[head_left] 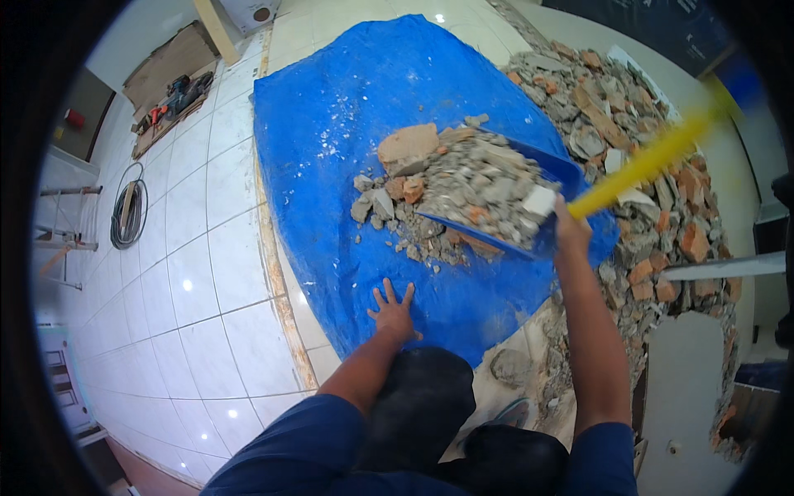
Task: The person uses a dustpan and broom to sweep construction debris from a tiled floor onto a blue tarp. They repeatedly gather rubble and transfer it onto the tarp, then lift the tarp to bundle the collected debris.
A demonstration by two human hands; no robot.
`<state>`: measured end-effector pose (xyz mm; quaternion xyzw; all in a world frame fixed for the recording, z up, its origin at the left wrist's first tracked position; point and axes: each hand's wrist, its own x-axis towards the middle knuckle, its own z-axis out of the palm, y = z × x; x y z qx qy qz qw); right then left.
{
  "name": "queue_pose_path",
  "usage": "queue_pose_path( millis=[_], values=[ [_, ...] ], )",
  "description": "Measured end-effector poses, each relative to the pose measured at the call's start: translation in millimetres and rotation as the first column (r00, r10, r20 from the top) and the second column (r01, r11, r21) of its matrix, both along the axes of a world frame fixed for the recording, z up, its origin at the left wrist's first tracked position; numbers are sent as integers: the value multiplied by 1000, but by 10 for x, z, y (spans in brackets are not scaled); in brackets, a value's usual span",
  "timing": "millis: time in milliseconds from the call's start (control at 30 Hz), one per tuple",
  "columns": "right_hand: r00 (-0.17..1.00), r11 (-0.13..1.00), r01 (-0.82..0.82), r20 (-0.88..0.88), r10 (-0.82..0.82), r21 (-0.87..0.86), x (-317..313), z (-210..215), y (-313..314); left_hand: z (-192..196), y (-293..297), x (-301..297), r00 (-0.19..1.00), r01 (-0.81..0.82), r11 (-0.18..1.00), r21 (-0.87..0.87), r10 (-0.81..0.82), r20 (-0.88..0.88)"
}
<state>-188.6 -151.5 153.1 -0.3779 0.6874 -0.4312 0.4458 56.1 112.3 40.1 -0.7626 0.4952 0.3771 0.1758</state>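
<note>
My right hand (572, 236) is closed round the yellow handle (641, 175) of a blue dustpan (567, 169), close to the pan. Grey rubble (484, 183) with a white tile piece fills the pan and spills from its left lip, blurred by motion. The pan is low over a blue tarp (318, 198) on the floor. A large flat brown chunk (408, 147) and smaller broken lumps (389, 202) lie at the pan's left. Fingers spread, my left hand (394, 314) rests on the tarp's near part and holds nothing.
A heap of broken brick and concrete (628, 124) lines the tarp's right side. A pale bar (728, 266) and a flat grey slab (682, 388) lie on its near part. Leftward on the white tiles are a coiled cable (128, 211) and power tools (178, 97) on cardboard.
</note>
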Motion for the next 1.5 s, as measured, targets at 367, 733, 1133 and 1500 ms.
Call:
queue_pose_path(
  millis=[367,733,1133,1500],
  values=[
    [524,968,-243,-833,179,55,604,1347,-688,33,-46,-1,999,-30,999,22,30,-20],
    [735,979,135,-678,5,154,-2476,1299,942,-55,-13,-123,1000,-6,999,-48,7,20],
    [307,327,945,-380,-873,12,-4177,10,6858,-699,24,34,973,188,969,-158,-161,167],
    [-6,-53,992,-371,-929,115,-4272,-890,8279,-1582,-361,979,991,128,991,-48,-130,-25]
  ],
)
